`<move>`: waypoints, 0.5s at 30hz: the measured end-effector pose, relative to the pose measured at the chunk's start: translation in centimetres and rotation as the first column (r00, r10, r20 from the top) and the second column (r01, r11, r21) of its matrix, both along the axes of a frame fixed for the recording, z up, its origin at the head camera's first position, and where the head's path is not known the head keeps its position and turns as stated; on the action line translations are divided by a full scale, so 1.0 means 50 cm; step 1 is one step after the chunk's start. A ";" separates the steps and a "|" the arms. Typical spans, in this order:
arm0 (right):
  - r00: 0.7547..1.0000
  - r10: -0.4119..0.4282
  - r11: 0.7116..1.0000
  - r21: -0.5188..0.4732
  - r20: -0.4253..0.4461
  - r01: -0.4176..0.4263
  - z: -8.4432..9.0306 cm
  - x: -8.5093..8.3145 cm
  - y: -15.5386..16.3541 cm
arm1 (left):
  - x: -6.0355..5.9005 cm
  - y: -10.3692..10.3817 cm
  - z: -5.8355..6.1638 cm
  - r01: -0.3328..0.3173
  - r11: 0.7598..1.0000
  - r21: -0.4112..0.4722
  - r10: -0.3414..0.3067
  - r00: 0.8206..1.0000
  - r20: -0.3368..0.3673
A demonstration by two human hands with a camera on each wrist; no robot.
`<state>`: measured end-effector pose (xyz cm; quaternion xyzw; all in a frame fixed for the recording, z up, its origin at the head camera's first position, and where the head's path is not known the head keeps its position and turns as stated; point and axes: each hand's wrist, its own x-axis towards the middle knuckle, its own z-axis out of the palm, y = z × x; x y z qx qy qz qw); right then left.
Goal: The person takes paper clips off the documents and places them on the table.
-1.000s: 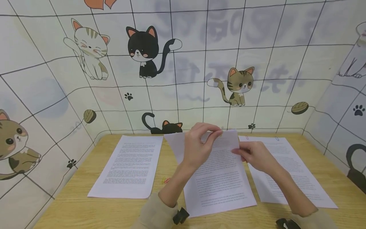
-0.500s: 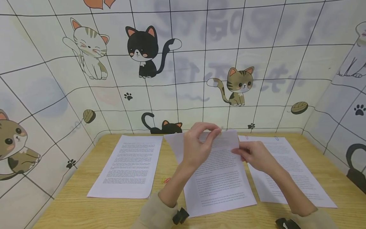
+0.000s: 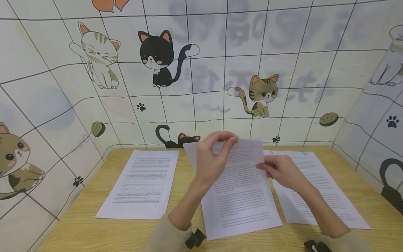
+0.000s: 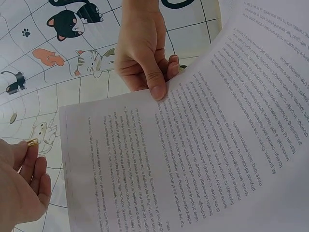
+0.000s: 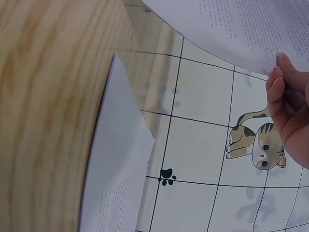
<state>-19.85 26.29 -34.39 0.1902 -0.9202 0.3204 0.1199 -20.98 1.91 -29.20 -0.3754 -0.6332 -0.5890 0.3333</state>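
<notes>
In the head view a printed sheaf of paper [image 3: 242, 196] lies in the middle of the wooden table [image 3: 82, 227], its far end lifted. My right hand [image 3: 262, 167] pinches its right edge between thumb and fingers, and the left wrist view shows that right hand [image 4: 161, 82] gripping the sheaf of paper [image 4: 193, 159]. My left hand [image 3: 231, 140] is curled at the paper's top edge. In the left wrist view the left hand [image 4: 29, 150] pinches a small gold paper clip [image 4: 32, 142], just off the sheet's corner. The right wrist view shows the right hand [image 5: 277, 72] under the raised paper [image 5: 241, 24].
A second printed sheaf [image 3: 141, 182] lies flat on the left. A third sheaf [image 3: 318, 189] lies on the right with a clip [image 3: 304, 153] at its top. Cat-patterned walls [image 3: 201, 70] close the table on three sides.
The far end of the middle sheaf stands a little higher. My left fingertips have shifted slightly left along its top edge. The right hand has kept its grip.
</notes>
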 end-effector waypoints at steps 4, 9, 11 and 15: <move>1.000 -0.004 1.000 -0.006 0.013 0.004 0.000 -0.001 0.001 | -0.001 -0.009 0.000 0.001 1.000 -0.021 0.000 1.000 0.021; 1.000 0.000 1.000 -0.010 0.013 0.000 -0.001 -0.002 0.004 | -0.007 -0.026 -0.008 -0.025 0.998 -0.055 0.027 0.999 0.040; 1.000 0.000 1.000 -0.011 0.010 0.000 -0.001 -0.002 0.005 | -0.009 -0.035 -0.012 -0.036 0.997 -0.065 0.039 0.998 0.045; 1.000 -0.007 1.000 -0.015 0.010 0.007 0.002 0.000 0.006 | -0.011 -0.054 -0.020 -0.047 0.995 -0.085 0.052 0.997 0.057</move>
